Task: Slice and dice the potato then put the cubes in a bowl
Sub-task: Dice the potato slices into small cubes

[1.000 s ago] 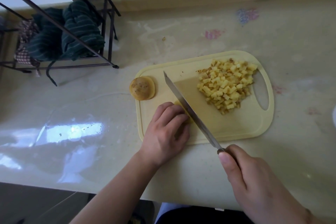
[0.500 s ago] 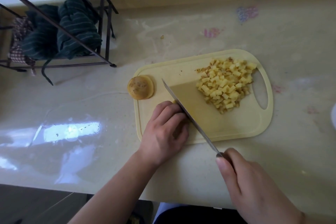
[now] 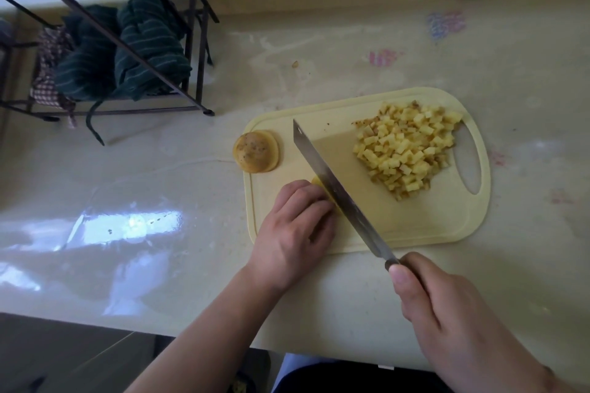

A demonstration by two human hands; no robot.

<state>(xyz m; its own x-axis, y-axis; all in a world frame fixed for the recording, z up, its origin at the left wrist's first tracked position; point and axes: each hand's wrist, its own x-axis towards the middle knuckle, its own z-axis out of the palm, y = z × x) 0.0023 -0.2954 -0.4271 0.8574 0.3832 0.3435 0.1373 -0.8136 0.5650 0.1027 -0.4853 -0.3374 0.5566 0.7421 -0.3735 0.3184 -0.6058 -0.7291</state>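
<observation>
A pale glossy countertop [image 3: 159,169] is carrying a cutting board [image 3: 431,226]. The left hand [image 3: 297,233] is gripping a potato piece [image 3: 317,182] near the board's left edge, curled fingers pressing it; the right hand [image 3: 447,313] is clenching the knife [image 3: 335,191], cubes [image 3: 412,150] lying toward the right edge.

Pale yellow potato cubes [image 3: 407,150] heaped near board's handle end; skin-on rounded potato end [image 3: 256,151] at board's left edge
</observation>
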